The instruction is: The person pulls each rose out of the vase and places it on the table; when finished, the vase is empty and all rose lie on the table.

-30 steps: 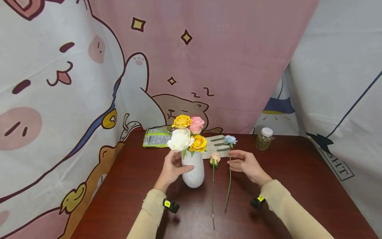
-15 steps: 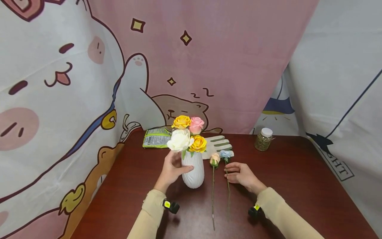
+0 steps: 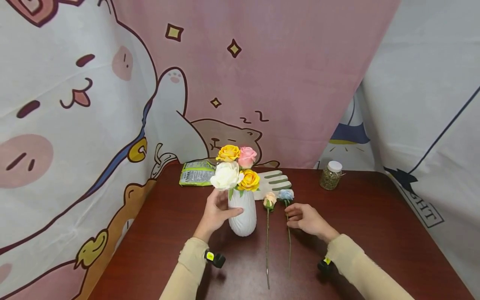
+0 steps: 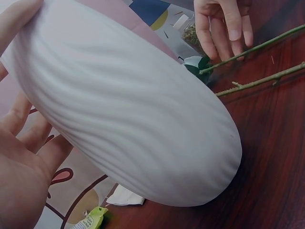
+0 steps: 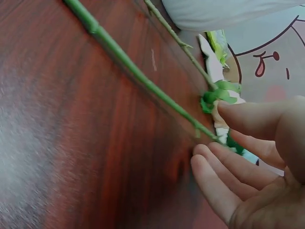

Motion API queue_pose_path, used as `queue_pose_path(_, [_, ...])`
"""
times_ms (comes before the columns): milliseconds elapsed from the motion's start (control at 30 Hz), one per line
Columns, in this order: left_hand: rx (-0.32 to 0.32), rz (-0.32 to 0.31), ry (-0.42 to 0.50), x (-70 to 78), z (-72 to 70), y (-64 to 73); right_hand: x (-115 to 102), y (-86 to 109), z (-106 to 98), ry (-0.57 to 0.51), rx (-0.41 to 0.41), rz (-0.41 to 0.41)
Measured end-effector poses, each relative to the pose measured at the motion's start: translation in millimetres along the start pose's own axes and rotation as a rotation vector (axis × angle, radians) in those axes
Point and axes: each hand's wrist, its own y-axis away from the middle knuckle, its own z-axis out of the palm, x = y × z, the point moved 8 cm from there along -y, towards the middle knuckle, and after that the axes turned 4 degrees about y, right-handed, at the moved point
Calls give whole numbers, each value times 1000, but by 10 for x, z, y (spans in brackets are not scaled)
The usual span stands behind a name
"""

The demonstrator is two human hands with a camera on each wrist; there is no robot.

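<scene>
My left hand (image 3: 215,212) grips the white ribbed vase (image 3: 243,214) from its left side, thumb across the front. The vase stands upright, holding yellow roses (image 3: 249,180), a pink rose (image 3: 247,157) and a white flower (image 3: 226,176). In the left wrist view its ribbed wall (image 4: 143,109) fills the middle. To the right, my right hand (image 3: 309,220) touches the stem of a blue artificial flower (image 3: 286,194), its fingers fairly straight and the thumb apart in the right wrist view. Between vase and blue flower lies a peach rose (image 3: 269,200) on a long stem.
Behind the vase lies a white and grey-green work glove (image 3: 275,183). A green and white packet (image 3: 196,173) sits at the back left. Farther right stands a jar (image 3: 331,176) with a white lid. Printed cloth hangs around the dark red table (image 3: 375,233).
The blue flower and my right hand have come nearer to me and down, then shifted slightly right. My left hand and the vase have stayed in place.
</scene>
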Motion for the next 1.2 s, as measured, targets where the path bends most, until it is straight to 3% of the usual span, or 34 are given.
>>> queue_pose_path(233, [0,-10,1,-5,11,3,-161,10,-139,95,-17,-46])
queue_pose_path(467, [4,-26,6,-18,22,-4,-454,-57,-361,-45,19,-97])
queue_pose_path(700, [7,-23,3,-31,11,4,-973,-165,-526,-119,89,-196])
queue_pose_path(933, [13,-7,-1,-22,-1,10,-1532,-289,-445,-306,60,-293])
queue_pose_path(1200, [26,-12,8,-30,-18,19,-1839,-448,-306,-411,17,-314])
